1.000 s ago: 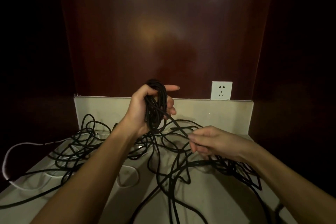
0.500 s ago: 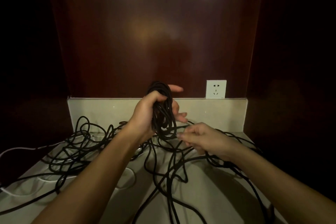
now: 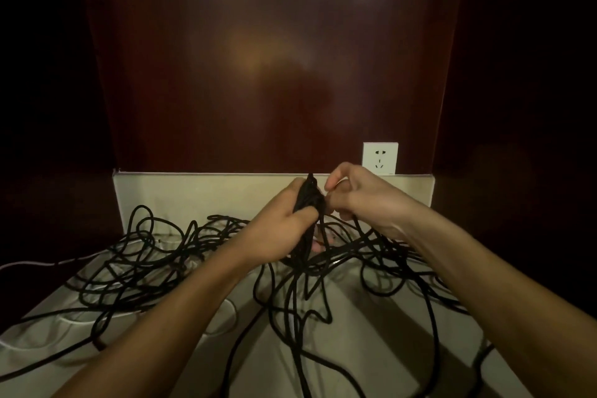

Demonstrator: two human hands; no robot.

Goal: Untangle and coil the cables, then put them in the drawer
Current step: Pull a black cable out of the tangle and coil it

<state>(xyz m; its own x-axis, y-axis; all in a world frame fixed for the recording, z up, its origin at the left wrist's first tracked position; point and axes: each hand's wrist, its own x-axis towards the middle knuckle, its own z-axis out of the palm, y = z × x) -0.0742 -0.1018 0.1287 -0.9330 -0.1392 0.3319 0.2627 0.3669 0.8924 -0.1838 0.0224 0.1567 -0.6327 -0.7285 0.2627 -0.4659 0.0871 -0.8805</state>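
Note:
My left hand (image 3: 277,229) grips a bundle of coiled black cable (image 3: 309,200), held upright above the beige counter (image 3: 371,333). My right hand (image 3: 358,197) is right beside the bundle's top, fingers curled and pinching a black strand against it. Loose black cable (image 3: 155,255) spreads in tangled loops over the counter on both sides and trails toward me. A white cable (image 3: 29,263) runs along the left side, partly under the black loops. No drawer is in view.
A white wall socket (image 3: 380,158) sits on the dark wood back panel above the counter's low backsplash (image 3: 200,194). Dark wooden walls close in the left and right sides.
My right hand rose from low on the right to the top of the bundle, bringing the strand with it. My left hand lowered slightly and closed its fingers round the coil.

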